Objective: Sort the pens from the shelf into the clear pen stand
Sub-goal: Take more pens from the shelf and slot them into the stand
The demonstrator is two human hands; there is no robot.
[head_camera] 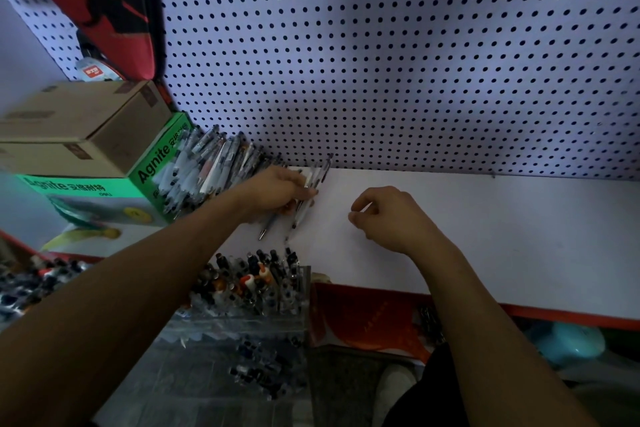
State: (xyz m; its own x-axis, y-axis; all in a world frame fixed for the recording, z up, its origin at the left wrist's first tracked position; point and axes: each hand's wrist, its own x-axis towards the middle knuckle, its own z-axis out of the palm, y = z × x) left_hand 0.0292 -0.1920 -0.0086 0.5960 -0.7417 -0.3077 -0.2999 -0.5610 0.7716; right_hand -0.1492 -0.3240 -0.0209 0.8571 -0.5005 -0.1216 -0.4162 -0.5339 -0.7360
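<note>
A person's left hand [277, 189] closes its grip around a small bundle of clear-barrelled pens with dark tips [310, 191] on a flat white shelf [502, 232], the pens' points fanning out toward the shelf's front edge and their caps reaching almost to the back wall. Just left of that grip a loose heap of similar white and clear pens [207, 166] leans against a green cardboard box printed "Agnite" [104, 194], which carries two stacked brown cardboard boxes [86, 125]; together they wall off that side. Right of the grip, a little apart, the right hand [384, 218] hovers over the shelf with fingers loosely curled, holding nothing. Beyond it the white board runs on bare to the frame's edge. Nearer the person than the grip, below the shelf's red-trimmed front edge [554, 314], stands the clear plastic pen stand [263, 302], packed with upright pens whose dark and orange caps crowd its upper tier, with more in a lower tier. An orange printed booklet [363, 319] lies just beside the stand, to its right. Behind the grip rises a pale perforated pegboard wall [398, 55], and a red and black bag [104, 0] hangs high to the left.
</note>
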